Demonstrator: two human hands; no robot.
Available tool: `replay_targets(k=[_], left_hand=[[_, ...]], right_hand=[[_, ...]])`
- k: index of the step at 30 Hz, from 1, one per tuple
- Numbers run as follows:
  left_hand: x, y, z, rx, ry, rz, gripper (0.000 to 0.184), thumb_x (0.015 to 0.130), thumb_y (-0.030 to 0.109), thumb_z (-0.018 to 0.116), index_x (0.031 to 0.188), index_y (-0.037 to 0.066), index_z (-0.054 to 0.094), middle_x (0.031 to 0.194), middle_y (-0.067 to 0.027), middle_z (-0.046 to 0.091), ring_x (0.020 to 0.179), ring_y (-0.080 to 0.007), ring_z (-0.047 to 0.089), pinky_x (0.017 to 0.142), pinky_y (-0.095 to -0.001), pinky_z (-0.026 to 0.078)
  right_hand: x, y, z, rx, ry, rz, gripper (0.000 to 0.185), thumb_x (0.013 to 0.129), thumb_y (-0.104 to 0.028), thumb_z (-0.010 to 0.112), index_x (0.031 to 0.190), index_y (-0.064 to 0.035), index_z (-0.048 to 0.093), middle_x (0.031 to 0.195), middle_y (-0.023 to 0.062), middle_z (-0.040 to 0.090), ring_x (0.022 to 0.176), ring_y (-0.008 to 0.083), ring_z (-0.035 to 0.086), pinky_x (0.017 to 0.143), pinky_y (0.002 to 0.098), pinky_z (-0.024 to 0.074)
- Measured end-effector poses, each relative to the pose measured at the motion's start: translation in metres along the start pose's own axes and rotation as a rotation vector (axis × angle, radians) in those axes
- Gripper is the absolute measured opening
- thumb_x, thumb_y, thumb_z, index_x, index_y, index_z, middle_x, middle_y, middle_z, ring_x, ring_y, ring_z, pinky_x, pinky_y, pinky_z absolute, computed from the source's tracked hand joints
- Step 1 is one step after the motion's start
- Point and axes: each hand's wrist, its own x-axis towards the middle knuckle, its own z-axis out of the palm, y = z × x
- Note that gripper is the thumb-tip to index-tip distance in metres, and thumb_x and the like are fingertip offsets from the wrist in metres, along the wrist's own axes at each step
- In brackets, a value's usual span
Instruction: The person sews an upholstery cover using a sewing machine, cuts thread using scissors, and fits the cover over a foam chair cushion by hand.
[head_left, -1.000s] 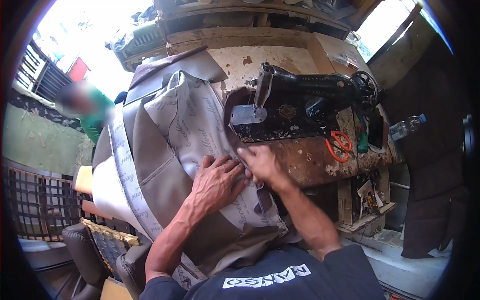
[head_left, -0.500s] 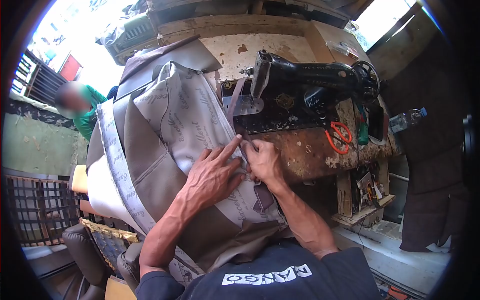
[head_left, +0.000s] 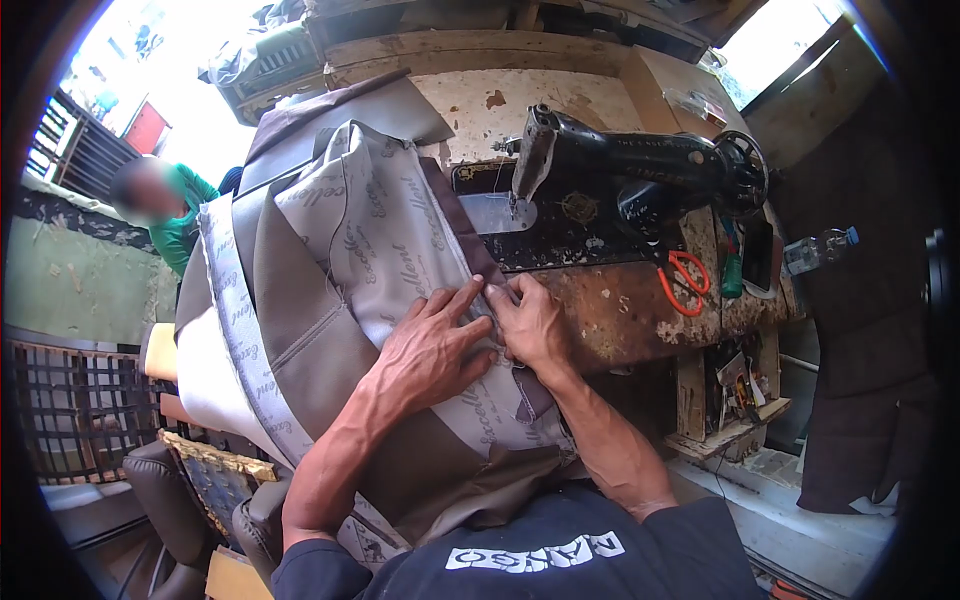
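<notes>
Fabric cover runs from your lap to the far left of the table, left of the sewing machine. Long axis slants from near right to far left; printed backing faces up over much of it, with plain brown folds beside and nearer you. One seam on a brown fold reads as stitched. Dark strip lies along the right edge; can't tell how much of it is sewn on. The edge at your fingers is off the needle, so I'd call it mid-job, alignment stage, amount left unclear. Your left hand is palm down on the backing, fingers spread, forefinger tip at the strip. Your right hand looks to be pinching the dark strip between thumb and bent forefinger; underside hidden. Scissors lie right of your hands, beyond them the metal plate and sewing machine. Person in green is off to far left.
</notes>
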Motion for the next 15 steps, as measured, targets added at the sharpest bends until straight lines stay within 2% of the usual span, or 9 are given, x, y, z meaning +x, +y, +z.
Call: replay_targets(k=[1,2,6,15], left_hand=[[0.0,0.0,0.0,0.0,0.003,0.001,0.031,0.084,0.03,0.072,0.106,0.009,0.067,0.151,-0.0225,0.044,0.127,-0.0385,0.052,0.104,-0.0486,0.044],[0.0,0.0,0.0,0.002,-0.006,-0.002,0.033,0.084,0.03,0.072,0.109,0.01,0.066,0.151,-0.0228,0.044,0.128,-0.0391,0.05,0.105,-0.0493,0.043],[0.0,0.001,0.0,-0.002,-0.016,-0.017,0.036,0.085,0.031,0.071,0.114,0.011,0.065,0.15,-0.0233,0.044,0.13,-0.0415,0.048,0.107,-0.0504,0.042],[-0.001,0.001,0.003,-0.016,0.009,-0.011,0.038,0.084,0.03,0.072,0.116,0.011,0.065,0.147,-0.0234,0.046,0.129,-0.0424,0.047,0.106,-0.0514,0.042]], right_hand=[[0.001,0.002,0.001,-0.002,0.002,-0.002,0.038,0.093,-0.037,0.065,0.098,0.0005,0.064,0.074,0.0213,0.07,0.071,0.0386,0.072,0.068,0.0463,0.0543],[0.001,0.003,0.002,-0.011,0.005,0.005,0.039,0.093,-0.038,0.065,0.099,0.0004,0.065,0.08,0.0229,0.07,0.078,0.0408,0.071,0.071,0.0475,0.0538],[-0.002,-0.006,-0.002,-0.095,-0.002,0.034,0.04,0.092,-0.04,0.066,0.1,-0.0009,0.067,0.09,0.0247,0.071,0.09,0.0431,0.07,0.077,0.0484,0.0532],[-0.005,-0.013,-0.005,-0.278,0.016,-0.022,0.038,0.092,-0.041,0.066,0.102,-0.0047,0.067,0.09,0.0232,0.072,0.089,0.0445,0.07,0.079,0.051,0.0536]])
